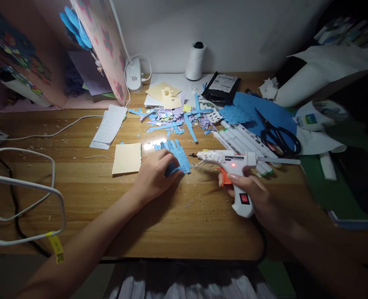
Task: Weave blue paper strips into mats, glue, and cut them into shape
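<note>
In my right hand is a white hot glue gun with an orange trigger and a lit red light. Its nozzle points left, and a glue stick sticks out of its back end. My left hand is closed on a small blue paper strip, pinched between thumb and fingers. Just behind that hand lies a blue woven paper piece made of narrow strips, partly hidden by the fingers. A square cream paper card rests on the table to the left of my left hand.
Paper scraps are heaped behind my hands. Several white markers, black-handled scissors and blue paper lie at right. A white thread spool and black package stand behind. A white wire frame is at left.
</note>
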Demonstrator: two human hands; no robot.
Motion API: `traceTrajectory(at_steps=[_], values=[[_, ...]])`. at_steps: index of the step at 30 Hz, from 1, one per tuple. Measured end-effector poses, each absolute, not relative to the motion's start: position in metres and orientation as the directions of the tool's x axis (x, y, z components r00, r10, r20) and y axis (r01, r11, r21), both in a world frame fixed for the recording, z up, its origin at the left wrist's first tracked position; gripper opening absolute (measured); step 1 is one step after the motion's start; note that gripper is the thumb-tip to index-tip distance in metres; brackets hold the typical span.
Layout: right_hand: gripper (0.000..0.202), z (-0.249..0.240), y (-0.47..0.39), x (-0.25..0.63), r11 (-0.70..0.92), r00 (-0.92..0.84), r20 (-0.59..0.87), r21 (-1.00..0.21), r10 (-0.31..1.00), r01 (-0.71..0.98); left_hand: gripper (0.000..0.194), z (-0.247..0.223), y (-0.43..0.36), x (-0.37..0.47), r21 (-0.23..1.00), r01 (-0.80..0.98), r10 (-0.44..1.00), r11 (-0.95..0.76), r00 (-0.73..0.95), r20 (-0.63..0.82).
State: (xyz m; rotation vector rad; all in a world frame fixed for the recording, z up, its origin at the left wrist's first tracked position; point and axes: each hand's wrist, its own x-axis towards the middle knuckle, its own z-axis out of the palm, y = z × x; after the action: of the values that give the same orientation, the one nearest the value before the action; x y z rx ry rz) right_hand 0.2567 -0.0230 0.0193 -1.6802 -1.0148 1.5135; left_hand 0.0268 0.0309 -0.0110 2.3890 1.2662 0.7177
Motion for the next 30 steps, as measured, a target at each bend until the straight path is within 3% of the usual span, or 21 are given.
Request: traceTrajectory(at_steps=[7, 12, 16, 21, 30], values=[[0.035, 0.017, -0.024, 0.260, -0.468, 0.044, -0.466, -0.877, 0.884, 0.111, 0.021, -0.012, 0.032, 0.039, 0.418, 0.666, 0.785, -0.618, 0.551, 0.283], [0.033, 0.015, -0.024, 0.260, -0.449, 0.057, -0.445, -0.888, 0.894, 0.105, 0.014, -0.016, 0.034, 0.040, 0.537, 0.644, 0.834, -0.545, 0.480, 0.270], [0.030, 0.021, -0.025, 0.259, -0.379, 0.019, -0.384, -0.902, 0.923, 0.205, 0.012, -0.017, 0.036, 0.040, 0.600, 0.635, 0.868, -0.487, 0.431, 0.247], [0.031, 0.026, -0.026, 0.259, -0.353, -0.100, -0.411, -0.866, 0.906, 0.355, 0.013, -0.016, 0.036, 0.041, 0.613, 0.636, 0.876, -0.470, 0.421, 0.235], [0.033, 0.019, -0.026, 0.256, -0.331, -0.132, -0.408, -0.859, 0.903, 0.391, 0.012, -0.017, 0.037, 0.040, 0.605, 0.637, 0.870, -0.479, 0.435, 0.231]])
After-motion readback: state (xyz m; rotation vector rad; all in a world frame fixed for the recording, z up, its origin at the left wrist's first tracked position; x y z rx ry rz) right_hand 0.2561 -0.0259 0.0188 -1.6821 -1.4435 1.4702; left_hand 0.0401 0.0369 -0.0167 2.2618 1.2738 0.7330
